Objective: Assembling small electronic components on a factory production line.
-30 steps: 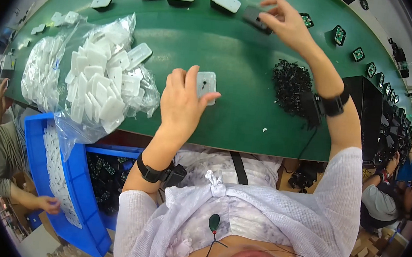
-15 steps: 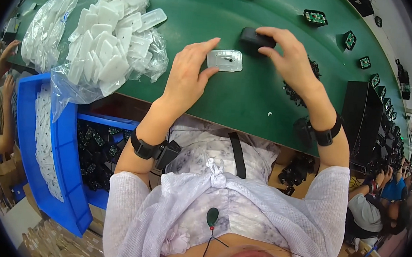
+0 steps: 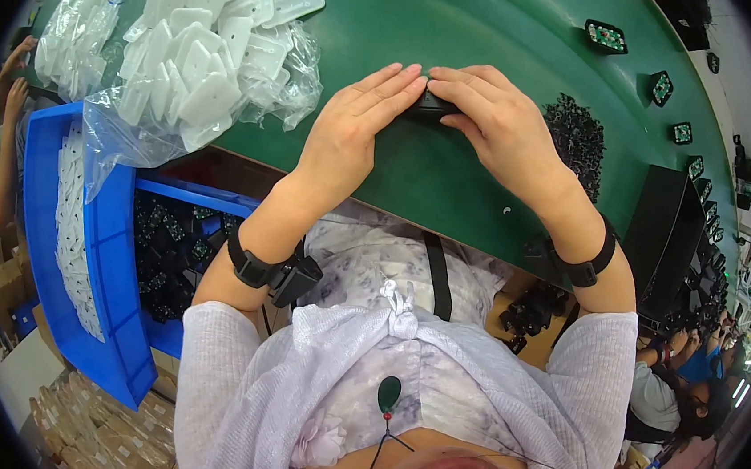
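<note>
A small black plastic case (image 3: 433, 107) lies on the green tabletop between my hands, mostly covered by fingers. My left hand (image 3: 349, 123) has its fingers stretched together over the case's left side; its thumb is hidden. From the right, my right hand (image 3: 493, 118) grips the same case, fingers bent over its top and thumb at the near edge. The clear tray-like cover seen earlier is out of sight around the case. A heap of small black parts (image 3: 577, 145) sits right of my right hand.
Plastic bags of white flat covers (image 3: 198, 67) lie at left. Below them are a blue bin (image 3: 112, 238) of white pieces and another holding black circuit parts (image 3: 173, 252). A black box (image 3: 663, 215) stands at right, with circuit-board units (image 3: 607, 38) beyond. Other people sit at both sides.
My right hand has brought the black case left and nearer, to where the clear cover was. My left hand has moved right to meet it, and the clear cover no longer shows.
</note>
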Tool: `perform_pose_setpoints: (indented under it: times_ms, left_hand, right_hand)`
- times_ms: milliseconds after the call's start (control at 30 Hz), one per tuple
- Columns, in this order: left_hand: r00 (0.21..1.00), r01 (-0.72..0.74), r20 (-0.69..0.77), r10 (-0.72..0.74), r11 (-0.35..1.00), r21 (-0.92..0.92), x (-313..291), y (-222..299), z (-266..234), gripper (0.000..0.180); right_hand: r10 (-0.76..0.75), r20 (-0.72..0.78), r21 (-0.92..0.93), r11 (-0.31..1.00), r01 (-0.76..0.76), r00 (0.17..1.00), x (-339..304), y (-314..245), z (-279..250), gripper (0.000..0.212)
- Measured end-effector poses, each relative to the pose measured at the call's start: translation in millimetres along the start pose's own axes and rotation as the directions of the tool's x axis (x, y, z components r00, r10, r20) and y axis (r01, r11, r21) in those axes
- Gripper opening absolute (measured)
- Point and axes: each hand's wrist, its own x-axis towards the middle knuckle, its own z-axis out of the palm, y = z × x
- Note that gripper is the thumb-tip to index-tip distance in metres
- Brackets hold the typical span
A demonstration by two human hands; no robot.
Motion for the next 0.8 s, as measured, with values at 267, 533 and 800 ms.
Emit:
perform_pose_setpoints:
  times_ms: [267, 533, 800]
  left_hand:
    - [0.994, -0.092, 0.082, 0.077, 0.976, 0.199, 5, 0, -4, 0.048]
    - [0.996, -0.076, -0.011, 0.086, 0.932, 0.354, 15, 6, 9, 0.046]
    - [0.917, 0.373, 0.096, -0.387, 0.743, -0.556, 18, 22, 2, 0.029]
  right_hand:
    - [-0.071, -0.241, -0.230, 0.973, 0.014, 0.968, -5, 1, 25, 0.041]
    - [0.165, 0.041, 0.148, 0.974, -0.169, 0.985, 7, 27, 2, 0.032]
    - [0.360, -0.031, 0.760, 0.614, -0.212, 0.932, -7, 4, -3, 0.035]
